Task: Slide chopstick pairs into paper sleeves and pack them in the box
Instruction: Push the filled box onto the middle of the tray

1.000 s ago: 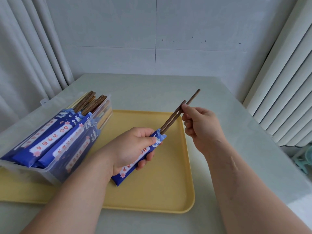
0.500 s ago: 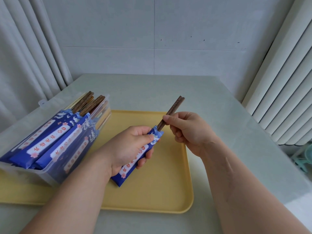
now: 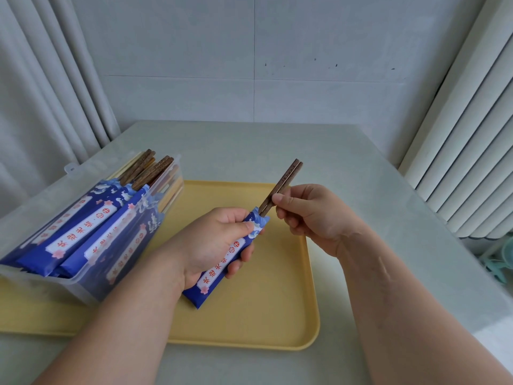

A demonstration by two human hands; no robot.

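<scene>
My left hand (image 3: 213, 243) grips a blue paper sleeve (image 3: 222, 269) with a white label, held slanted above the yellow tray (image 3: 277, 301). A pair of dark brown chopsticks (image 3: 286, 179) sticks out of the sleeve's top end, most of their length hidden inside. My right hand (image 3: 311, 215) pinches the chopsticks just above the sleeve's mouth. At the left stands a clear plastic box (image 3: 91, 276) holding several sleeved chopstick pairs (image 3: 83, 232), their brown ends pointing up and away.
The tray lies on a pale grey table (image 3: 347, 168) set against a tiled wall. Curtains hang at the left (image 3: 41, 93) and the right (image 3: 472, 134). A few light-coloured chopsticks (image 3: 172, 195) lean along the box's far side.
The chopsticks have slid deeper into the sleeve and their ends now sit level. My right hand has moved down and left toward the sleeve's mouth.
</scene>
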